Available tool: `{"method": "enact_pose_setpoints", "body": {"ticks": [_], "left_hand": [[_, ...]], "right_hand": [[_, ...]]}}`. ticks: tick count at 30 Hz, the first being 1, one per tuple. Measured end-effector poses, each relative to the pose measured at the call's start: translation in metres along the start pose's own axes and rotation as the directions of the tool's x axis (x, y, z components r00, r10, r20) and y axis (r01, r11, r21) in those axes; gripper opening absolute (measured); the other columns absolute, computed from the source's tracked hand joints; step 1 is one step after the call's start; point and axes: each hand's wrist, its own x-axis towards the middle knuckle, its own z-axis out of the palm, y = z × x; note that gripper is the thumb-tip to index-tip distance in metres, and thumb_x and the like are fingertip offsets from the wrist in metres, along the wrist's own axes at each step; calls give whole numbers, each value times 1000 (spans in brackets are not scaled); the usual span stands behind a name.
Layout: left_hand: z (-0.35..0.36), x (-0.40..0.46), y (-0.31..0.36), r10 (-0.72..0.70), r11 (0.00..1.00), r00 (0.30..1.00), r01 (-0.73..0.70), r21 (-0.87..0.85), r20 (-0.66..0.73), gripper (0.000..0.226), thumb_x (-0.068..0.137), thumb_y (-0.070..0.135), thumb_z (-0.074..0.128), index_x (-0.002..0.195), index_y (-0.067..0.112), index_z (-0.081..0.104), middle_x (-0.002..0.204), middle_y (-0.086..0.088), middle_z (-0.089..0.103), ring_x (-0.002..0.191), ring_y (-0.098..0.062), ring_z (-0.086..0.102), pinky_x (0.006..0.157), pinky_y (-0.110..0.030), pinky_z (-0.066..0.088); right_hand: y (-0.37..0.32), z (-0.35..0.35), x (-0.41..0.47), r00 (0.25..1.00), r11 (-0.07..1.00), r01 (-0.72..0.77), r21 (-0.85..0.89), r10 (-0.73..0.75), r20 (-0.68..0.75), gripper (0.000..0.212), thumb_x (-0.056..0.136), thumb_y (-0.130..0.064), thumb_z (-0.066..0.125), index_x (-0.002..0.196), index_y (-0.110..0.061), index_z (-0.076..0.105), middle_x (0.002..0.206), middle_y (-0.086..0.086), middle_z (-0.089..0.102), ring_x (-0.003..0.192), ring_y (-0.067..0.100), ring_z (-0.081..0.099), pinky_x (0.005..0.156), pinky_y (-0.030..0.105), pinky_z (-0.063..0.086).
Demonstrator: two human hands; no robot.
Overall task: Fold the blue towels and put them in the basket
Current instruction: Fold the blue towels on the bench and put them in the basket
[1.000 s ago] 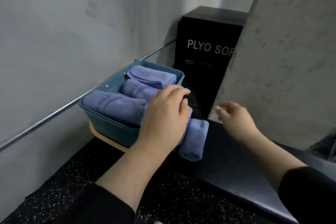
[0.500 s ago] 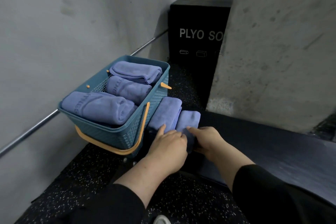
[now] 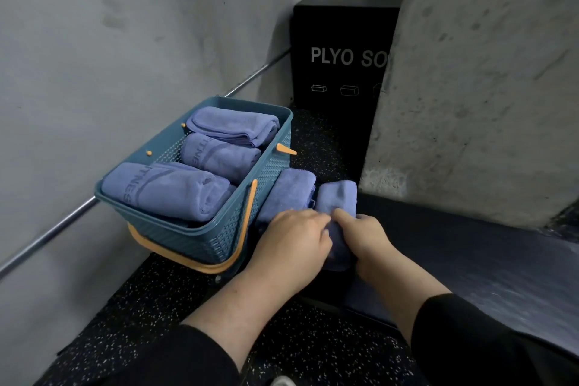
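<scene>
Three rolled towels point(image 3: 166, 189) packed side by side in the basket point(image 3: 219, 238) at left, likely to leave room. Two more rolled towels point(image 3: 289, 191) lying just right of it, on the dark floor point(image 3: 316, 147), within reach. Left hand point(image 3: 293, 240) and right hand point(image 3: 363, 238) low, knuckles up, fingers curled, both grasping the rightmost roll's point(image 3: 336, 197) near end, seemingly for lifting.

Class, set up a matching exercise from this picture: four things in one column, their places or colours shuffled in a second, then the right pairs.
Things:
1. basket handle
2. rolled towel with lettering
3. black box
4. right hand

Descriptions:
A. stands in the corner, printed PLYO
B. orange
C. lies in the basket
D. on a towel beside the basket

Pairs: 1-B, 2-C, 3-A, 4-D
</scene>
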Motion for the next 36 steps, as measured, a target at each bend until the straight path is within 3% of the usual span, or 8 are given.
{"method": "enact_pose_setpoints", "body": {"ticks": [3, 7, 10, 17, 28, 31, 34, 36], "left_hand": [[-13, 2, 7, -269, 888, 947, 171, -427, -179, 36, 97, 36, 56, 128, 20, 64, 118, 5, 69, 104, -13, 65, 94, -32, 49], [-32, 8, 13, -492, 530, 870, 311, -789, 13, 52, 89, 46, 67, 135, 24, 57, 107, 13, 71, 100, -8, 67, 94, -31, 52], [-51, 7, 16, -499, 333, 865, 246, -910, 51, 55, 74, 60, 67, 119, 28, 65, 108, 5, 75, 104, -16, 71, 96, -48, 56], [-114, -2, 8, -568, 187, 809, -53, -981, -152, 41, 88, 27, 75, 126, 29, 60, 99, 7, 76, 94, -7, 72, 87, -35, 59], [-154, -38, -115, -631, 739, 423, 70, -670, -651, 24, 100, 22, 55, 122, 22, 64, 111, 9, 66, 106, -7, 62, 88, -17, 46], [-147, -44, -137, -578, 803, 470, 180, -569, -667, 25, 100, 21, 52, 122, 19, 66, 119, 7, 65, 108, -8, 59, 84, -5, 39], [-140, -44, -144, -459, 883, 655, 260, -391, -601, 35, 97, 30, 47, 119, 14, 70, 123, 2, 67, 114, -14, 59, 96, -14, 38], [-135, -43, -143, -409, 909, 800, 314, -274, -439, 41, 98, 36, 43, 114, 12, 72, 124, -2, 69, 117, -24, 60, 106, -33, 41]], "right_hand": [[-12, -17, -17, 988, 988, 152, 8, -152, -9, 31, 78, -36, 73, 93, -10, 68, 93, 14, 75, 92, 33, 72, 81, 49, 58], [-47, -42, -53, 939, 942, 331, -55, -323, 120, 31, 81, -34, 79, 106, -21, 66, 94, 2, 76, 89, 23, 74, 88, 50, 59], [-80, -47, -87, 876, 916, 391, -91, -340, 341, 28, 86, -26, 76, 112, -22, 65, 98, 3, 77, 91, 23, 74, 87, 44, 58], [-121, -31, -132, 749, 898, 439, 23, -380, 543, 28, 88, -20, 67, 115, -25, 70, 109, 9, 75, 99, 26, 72, 89, 42, 53], [-187, 102, -71, 685, 787, 610, -91, -465, 561, 20, 94, -19, 67, 114, -21, 70, 105, 14, 75, 88, 25, 69, 77, 41, 56], [-185, 139, -43, 703, 777, 590, -220, -361, 613, 22, 89, -26, 75, 110, -22, 73, 101, 11, 70, 83, 19, 61, 73, 35, 56], [-172, 158, -27, 651, 279, 754, -594, -435, 622, 15, 89, -37, 71, 102, -31, 77, 97, -7, 74, 85, 12, 62, 75, 25, 45], [-164, 161, -25, 614, 152, 767, -623, -456, 644, 16, 92, -36, 67, 103, -33, 78, 101, -10, 74, 95, 12, 63, 77, 25, 42]]}}
